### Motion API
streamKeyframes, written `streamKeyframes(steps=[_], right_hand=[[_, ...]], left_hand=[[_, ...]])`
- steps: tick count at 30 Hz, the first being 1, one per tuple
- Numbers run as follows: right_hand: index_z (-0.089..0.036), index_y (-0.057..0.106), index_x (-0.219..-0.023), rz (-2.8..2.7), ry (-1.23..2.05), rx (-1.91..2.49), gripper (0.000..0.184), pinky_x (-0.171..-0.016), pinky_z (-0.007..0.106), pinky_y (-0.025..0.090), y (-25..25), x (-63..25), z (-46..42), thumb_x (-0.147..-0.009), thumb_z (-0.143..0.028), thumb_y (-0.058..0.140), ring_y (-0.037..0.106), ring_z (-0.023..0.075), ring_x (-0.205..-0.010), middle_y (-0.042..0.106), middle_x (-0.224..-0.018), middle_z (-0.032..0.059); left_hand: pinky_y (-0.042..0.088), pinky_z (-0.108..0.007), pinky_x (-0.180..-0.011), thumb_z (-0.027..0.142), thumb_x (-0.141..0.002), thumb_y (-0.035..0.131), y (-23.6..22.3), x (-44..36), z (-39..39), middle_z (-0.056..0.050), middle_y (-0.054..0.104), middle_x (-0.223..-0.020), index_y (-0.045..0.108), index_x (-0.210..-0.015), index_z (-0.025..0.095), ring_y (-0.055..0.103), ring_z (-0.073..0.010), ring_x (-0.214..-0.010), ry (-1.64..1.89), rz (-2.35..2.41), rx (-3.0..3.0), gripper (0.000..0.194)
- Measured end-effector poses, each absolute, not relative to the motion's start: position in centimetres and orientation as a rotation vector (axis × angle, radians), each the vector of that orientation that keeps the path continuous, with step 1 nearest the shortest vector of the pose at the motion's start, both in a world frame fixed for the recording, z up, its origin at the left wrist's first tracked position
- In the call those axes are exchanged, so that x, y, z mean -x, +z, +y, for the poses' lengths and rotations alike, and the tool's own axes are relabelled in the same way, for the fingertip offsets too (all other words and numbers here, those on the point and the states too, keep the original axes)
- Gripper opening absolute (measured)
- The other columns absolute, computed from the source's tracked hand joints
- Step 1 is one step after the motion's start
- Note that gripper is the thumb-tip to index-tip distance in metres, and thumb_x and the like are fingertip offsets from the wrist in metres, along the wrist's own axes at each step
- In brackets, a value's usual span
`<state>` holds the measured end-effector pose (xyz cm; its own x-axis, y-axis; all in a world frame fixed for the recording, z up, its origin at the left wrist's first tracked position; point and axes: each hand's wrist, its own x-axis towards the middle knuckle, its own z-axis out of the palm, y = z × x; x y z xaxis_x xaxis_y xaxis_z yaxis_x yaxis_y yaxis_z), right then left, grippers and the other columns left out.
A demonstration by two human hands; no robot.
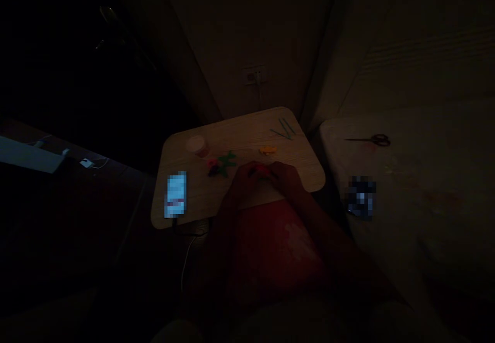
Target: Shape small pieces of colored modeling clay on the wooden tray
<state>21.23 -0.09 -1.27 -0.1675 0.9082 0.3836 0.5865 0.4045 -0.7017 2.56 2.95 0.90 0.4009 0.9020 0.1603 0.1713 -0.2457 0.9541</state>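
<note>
The view is very dark. My left hand [244, 177] and my right hand [285, 177] meet over the near edge of a small wooden table [216, 203]. Between their curled fingers shows a small red piece [263, 169], its kind too dim to make out. Left of my hands lie green leaf-shaped pieces [227, 162], with a small pink piece [211, 163] and a dark one beside them. An orange-yellow piece [267, 150] lies just beyond the fingers. Thin green sticks [285, 128] are near the far right corner.
A lidded tub [197, 146] stands at the table's left, and a lit phone [176, 196] lies closer with a cable below it. On the pale surface to the right are scissors [379, 140] and a blurred-out dark object [361, 198]. A wall socket [254, 75] holds a plug.
</note>
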Motion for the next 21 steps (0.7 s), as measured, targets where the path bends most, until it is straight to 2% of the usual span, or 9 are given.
streamKeyframes(steps=[6, 11, 15, 19, 21], right_hand=[[-0.019, 0.08, -0.097, -1.97, 0.439, 1.174, 0.05, -0.079, 0.034, 0.052, -1.2, -21.0, -0.2, -0.109, -0.054, 0.046, 0.07, 0.0229, -0.082, 0.078, -0.091, 0.0125], [-0.022, 0.08, -0.092, -1.889, 0.523, 1.106, 0.042, -0.077, 0.032, 0.053, -0.7, -21.0, -0.4, -0.108, -0.049, 0.051, 0.071, 0.0216, -0.08, 0.079, -0.09, 0.0092], [-0.021, 0.079, -0.085, -1.699, 0.681, 1.043, 0.04, -0.066, 0.03, 0.05, 0.3, -20.8, -0.7, -0.104, -0.047, 0.056, 0.068, 0.0188, -0.068, 0.076, -0.077, 0.0056], [-0.02, 0.078, -0.079, -1.582, 0.835, 1.047, 0.032, -0.057, 0.027, 0.046, 1.3, -20.6, -1.0, -0.096, -0.044, 0.066, 0.062, 0.0156, -0.059, 0.071, -0.066, 0.0019], [-0.02, 0.08, -0.089, -1.521, 0.868, 1.067, 0.024, -0.057, 0.027, 0.047, 1.6, -20.6, -1.0, -0.091, -0.042, 0.072, 0.063, 0.0154, -0.06, 0.072, -0.069, 0.0018]], left_hand=[[0.053, -0.029, -0.075, 0.052, -0.094, 0.065, 1.6, -2.2, 2.5, -0.005, 0.075, -0.082, 0.075, -0.081, 0.018, 0.067, -0.0183, -0.077, 0.942, 1.075, -1.767, 0.038], [0.045, -0.026, -0.063, 0.056, -0.092, 0.066, 1.8, -2.6, 1.6, -0.001, 0.064, -0.063, 0.07, -0.07, 0.018, 0.055, -0.0144, -0.063, 1.043, 1.174, -1.73, 0.044], [0.038, -0.025, -0.055, 0.059, -0.09, 0.068, 1.6, -2.9, 1.0, 0.002, 0.054, -0.057, 0.064, -0.062, 0.018, 0.048, -0.0126, -0.058, 1.094, 1.205, -1.646, 0.05], [0.043, -0.026, -0.057, 0.059, -0.092, 0.065, 2.1, -2.6, 0.6, 0.0, 0.059, -0.058, 0.065, -0.063, 0.018, 0.053, -0.0131, -0.058, 1.075, 1.126, -1.589, 0.05], [0.047, -0.027, -0.061, 0.057, -0.092, 0.066, 3.4, -1.5, 0.6, -0.001, 0.064, -0.063, 0.068, -0.068, 0.018, 0.058, -0.0141, -0.062, 1.095, 1.148, -1.612, 0.046]])
